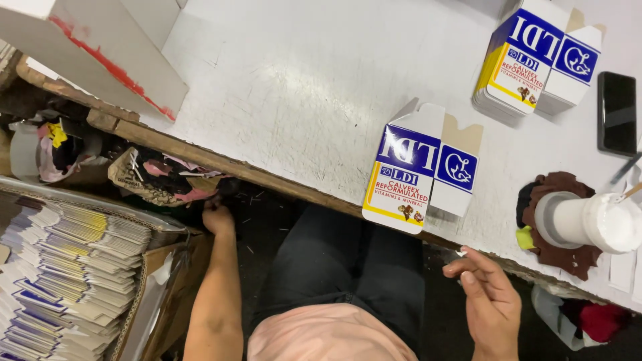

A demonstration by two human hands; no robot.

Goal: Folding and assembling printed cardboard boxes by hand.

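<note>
My left hand (218,218) reaches down below the table's front edge, into the dark gap beside a heap of paper scraps (164,177). Its fingers are hidden, so what it holds cannot be told. My right hand (487,292) hovers in front of the table edge with loosely curled fingers, and nothing is visible in it. A flat unfolded carton (409,168), white, blue and yellow, lies on the white table (301,80) just above my lap and overhangs the edge. A stack of the same flat cartons (525,60) lies at the far right.
A cardboard box (150,294) at my left holds several rows of flat cartons (67,267). On the right stand a white glue pot (588,220) on a brown rag and a black phone (616,112). A grey board with a red edge (100,60) leans at the upper left.
</note>
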